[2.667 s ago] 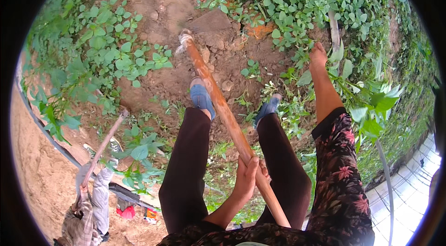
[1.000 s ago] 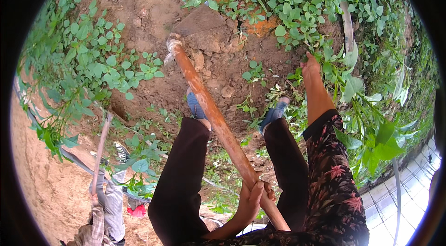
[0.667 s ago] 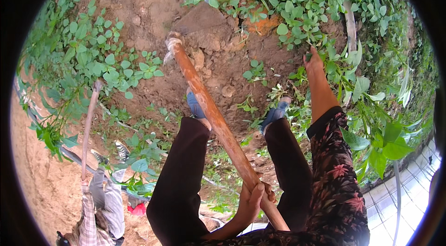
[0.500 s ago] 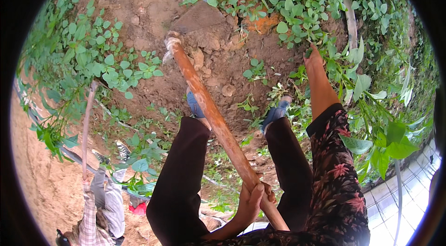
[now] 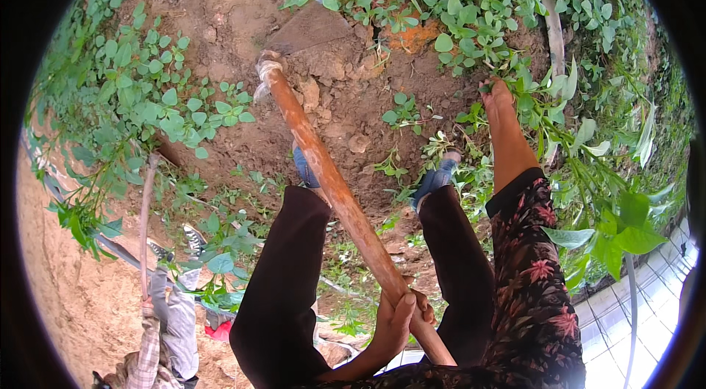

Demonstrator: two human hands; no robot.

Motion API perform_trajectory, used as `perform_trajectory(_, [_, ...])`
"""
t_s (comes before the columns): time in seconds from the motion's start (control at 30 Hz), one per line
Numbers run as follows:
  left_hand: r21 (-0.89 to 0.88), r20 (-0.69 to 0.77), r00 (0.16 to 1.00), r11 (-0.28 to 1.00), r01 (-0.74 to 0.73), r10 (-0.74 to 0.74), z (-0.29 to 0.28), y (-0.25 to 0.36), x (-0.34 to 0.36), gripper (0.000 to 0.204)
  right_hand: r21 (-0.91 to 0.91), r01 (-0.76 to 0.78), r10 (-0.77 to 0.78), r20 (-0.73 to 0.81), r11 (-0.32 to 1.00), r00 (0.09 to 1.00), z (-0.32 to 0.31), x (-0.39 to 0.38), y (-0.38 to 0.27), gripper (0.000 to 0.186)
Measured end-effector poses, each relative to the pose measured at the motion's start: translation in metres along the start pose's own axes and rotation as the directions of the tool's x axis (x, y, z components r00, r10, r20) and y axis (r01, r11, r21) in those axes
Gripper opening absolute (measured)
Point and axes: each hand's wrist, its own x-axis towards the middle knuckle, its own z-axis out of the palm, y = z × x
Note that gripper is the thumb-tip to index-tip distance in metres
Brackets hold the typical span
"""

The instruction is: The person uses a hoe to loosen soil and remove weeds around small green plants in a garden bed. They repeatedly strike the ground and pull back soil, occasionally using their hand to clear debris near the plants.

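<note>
One hoe (image 5: 334, 187) slants forward from the left fingers (image 5: 423, 304), which are wrapped around its handle (image 5: 364, 232); its blade (image 5: 309, 29) lies on soil (image 5: 232, 21), ahead and left of them. The right fingers (image 5: 495, 88) are among weeds (image 5: 465, 40); whether they grasp any, I cannot tell. A shoe (image 5: 434, 181) is to their left.

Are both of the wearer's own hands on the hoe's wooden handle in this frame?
No, only the left hand grips the wooden handle; the right hand is apart from it, beside the leafy green plants.
</note>
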Motion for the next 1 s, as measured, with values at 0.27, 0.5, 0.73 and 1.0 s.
perform_trajectory(0.27, [-0.008, -0.011, 1.000, 1.000, -0.023, 0.023, 0.003, 0.000, -0.002, 0.037, 0.076, 0.044, -0.044, 0.002, 0.996, 0.999, -0.037, 0.033, 0.022, 0.021])
perform_trajectory(0.5, [0.032, -0.005, 1.000, 0.999, -0.025, 0.025, 0.000, -0.003, -0.002, 0.036, -0.791, 0.045, -0.265, -0.151, 0.610, 0.952, -0.101, 0.010, 0.059, 0.030])
perform_trajectory(0.73, [0.031, 0.042, 0.999, 0.999, -0.027, 0.026, -0.003, -0.001, -0.001, 0.036, -0.883, 0.464, -0.648, 0.391, -0.065, 0.654, -0.090, 0.004, 0.018, 0.022])
perform_trajectory(1.0, [0.021, 0.049, 0.999, 1.000, -0.010, 0.009, -0.004, 0.000, 0.001, 0.036, -0.758, 0.652, -0.499, 0.556, 0.024, 0.664, -0.074, 0.027, 0.000, 0.015])
